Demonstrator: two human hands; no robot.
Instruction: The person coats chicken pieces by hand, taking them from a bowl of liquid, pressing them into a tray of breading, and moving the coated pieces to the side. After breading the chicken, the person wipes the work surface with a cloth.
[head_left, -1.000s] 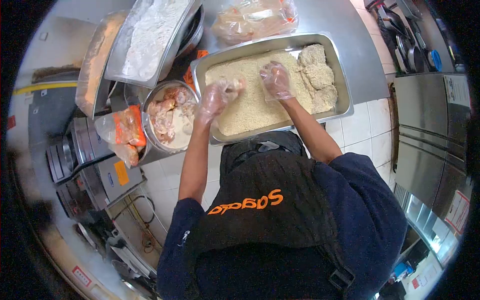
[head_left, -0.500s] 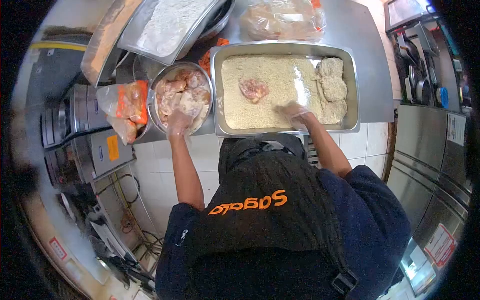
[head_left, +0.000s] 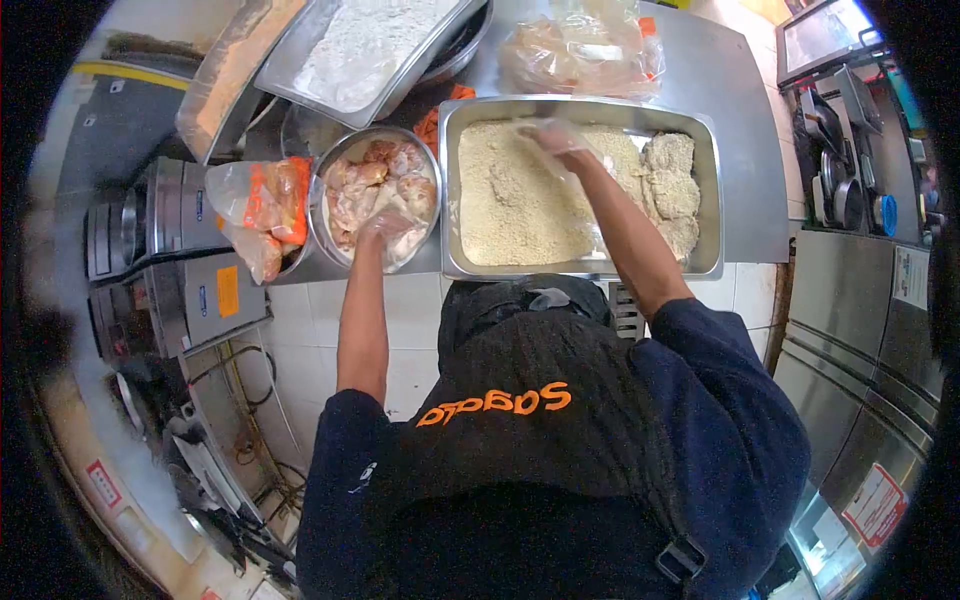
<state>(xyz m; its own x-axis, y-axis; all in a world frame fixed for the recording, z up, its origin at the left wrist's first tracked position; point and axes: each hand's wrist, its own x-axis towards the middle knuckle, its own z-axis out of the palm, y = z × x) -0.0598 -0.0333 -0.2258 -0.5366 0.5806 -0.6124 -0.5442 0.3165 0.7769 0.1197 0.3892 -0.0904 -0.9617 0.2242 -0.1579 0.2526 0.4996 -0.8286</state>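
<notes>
My left hand (head_left: 385,228), in a clear plastic glove, reaches into a round metal bowl (head_left: 318,222) of raw chicken pieces (head_left: 355,185) in pale, wet coating. Its fingertips are hidden among the meat. Over the far part of a large metal tray (head_left: 712,255) of breadcrumbs (head_left: 520,235) is my right hand (head_left: 558,140), also gloved and smeared by motion. A crumb-covered chicken piece (head_left: 510,185) lies below and left of it. Several breaded pieces (head_left: 672,185) are lined up along the tray's right side.
A metal pan of white flour (head_left: 360,50) stands behind the bowl, beside a container of orange-brown powder (head_left: 232,80). Bagged chicken (head_left: 270,210) sits left of the bowl. A plastic bag (head_left: 575,55) lies behind the tray on the steel table (head_left: 745,140).
My right hand has moved from the tray's near side to its far side. The chicken piece in the crumbs, pink and bare before, is now covered with crumbs. My left hand stays in the bowl.
</notes>
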